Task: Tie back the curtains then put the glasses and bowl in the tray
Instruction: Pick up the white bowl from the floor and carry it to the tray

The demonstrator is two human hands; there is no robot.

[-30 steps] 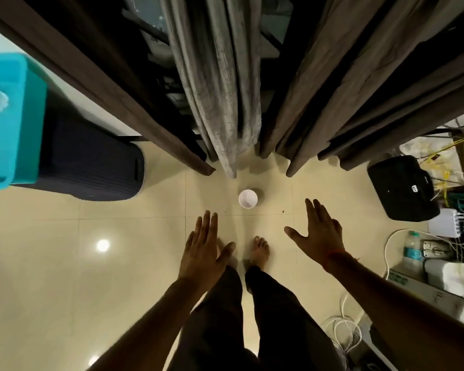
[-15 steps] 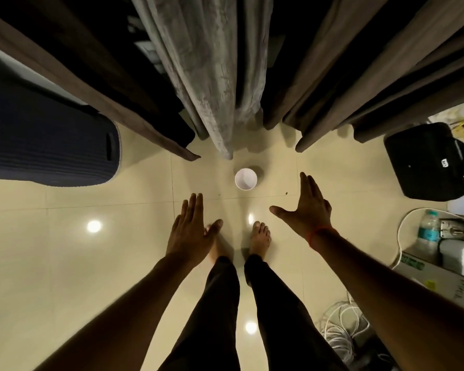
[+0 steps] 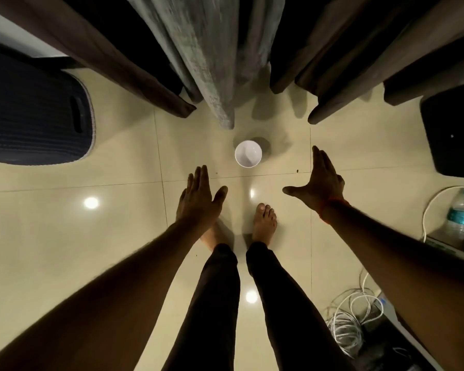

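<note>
A small white bowl [image 3: 248, 153] stands on the cream floor tiles just in front of the curtains. A grey curtain [image 3: 204, 57] hangs straight ahead, with brown curtains to its left [image 3: 105, 54] and right [image 3: 359, 62]. My left hand [image 3: 198, 199] is stretched out flat, fingers straight, below and left of the bowl. My right hand [image 3: 322, 180] is spread with the thumb out, right of the bowl. Both hands hold nothing and touch nothing. No glasses or tray are in view.
A dark ribbed bin [image 3: 35, 116] lies at the left. A black box [image 3: 453, 132] sits at the right, with a water bottle [image 3: 462, 215] and coiled white cables [image 3: 351, 325] below it. My bare feet [image 3: 264, 223] stand behind the bowl.
The view has tilted down and closer to the floor; the bowl now appears larger. Both hands have moved forward toward the bowl, staying spread and empty. The teal object has left the view.
</note>
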